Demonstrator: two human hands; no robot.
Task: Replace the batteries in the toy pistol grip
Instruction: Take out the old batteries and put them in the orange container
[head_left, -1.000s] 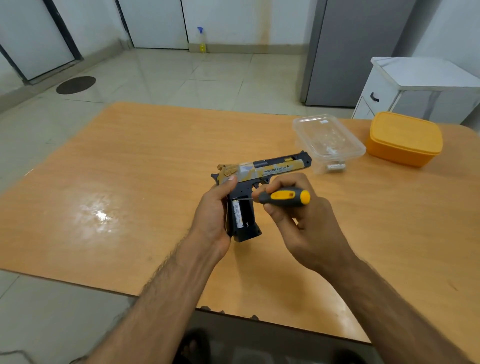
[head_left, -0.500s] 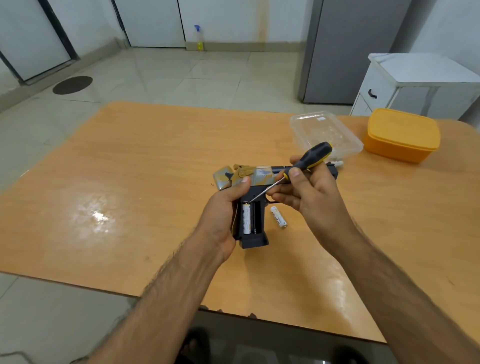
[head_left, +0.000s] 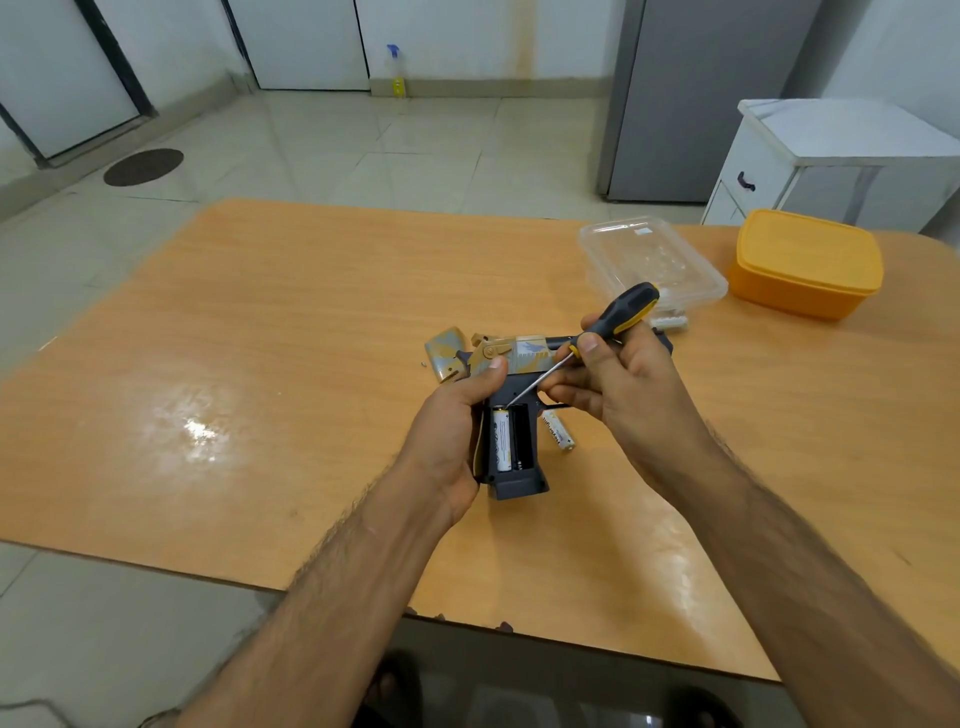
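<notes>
White batt (head_left: 503, 439) x1 in grip (head_left: 511, 447), x1 batt (head_left: 558, 430) on table (head_left: 260, 338).

battery (head_left: 559, 431) right of grip (head_left: 511, 447) (on table (head_left: 311, 322))

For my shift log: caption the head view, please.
Left hand steadies toy pistol; right hand levers screwdriver tip at battery in grip.

Light: bright, even, from overhead
Glare: white patch on table (head_left: 197, 431)
Edges: wide-angle bending
Focus: sharp
</notes>
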